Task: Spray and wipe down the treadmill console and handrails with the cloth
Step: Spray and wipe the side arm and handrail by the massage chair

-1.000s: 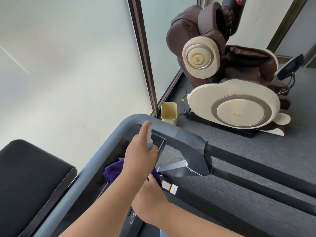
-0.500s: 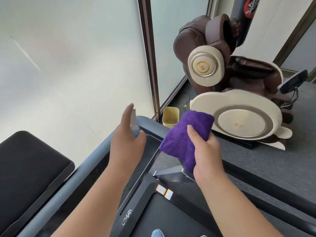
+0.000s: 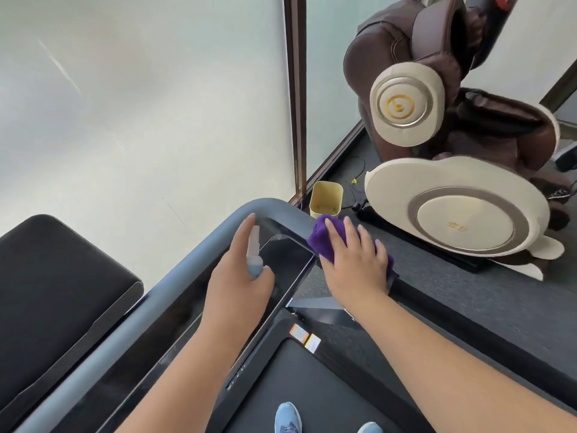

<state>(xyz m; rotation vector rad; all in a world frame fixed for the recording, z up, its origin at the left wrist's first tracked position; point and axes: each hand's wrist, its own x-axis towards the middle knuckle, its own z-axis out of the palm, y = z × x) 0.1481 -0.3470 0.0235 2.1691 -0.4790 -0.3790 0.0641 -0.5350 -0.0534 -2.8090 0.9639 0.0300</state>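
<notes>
The treadmill's grey handrail [image 3: 274, 210] curves around a glossy black console [image 3: 281, 260]. My left hand [image 3: 240, 282] hovers over the console, gripping a small light-blue spray bottle [image 3: 254, 257] with the index finger stretched along its nozzle. My right hand [image 3: 356, 260] lies flat on a purple cloth [image 3: 321, 239], pressing it onto the right corner where the grey rail meets the black side rail [image 3: 468, 307]. Most of the cloth is hidden under the palm.
A black padded bench [image 3: 53, 282] stands at the left. A brown and cream massage chair [image 3: 452, 182] sits at the right, with a small yellow bin [image 3: 326, 195] and a cable by the frosted glass wall. The treadmill belt [image 3: 312, 385] and blue shoes are below.
My right hand has come down from mid-air and pressed the purple cloth onto the rail's right corner. My left hand with the bottle stayed over the console.
</notes>
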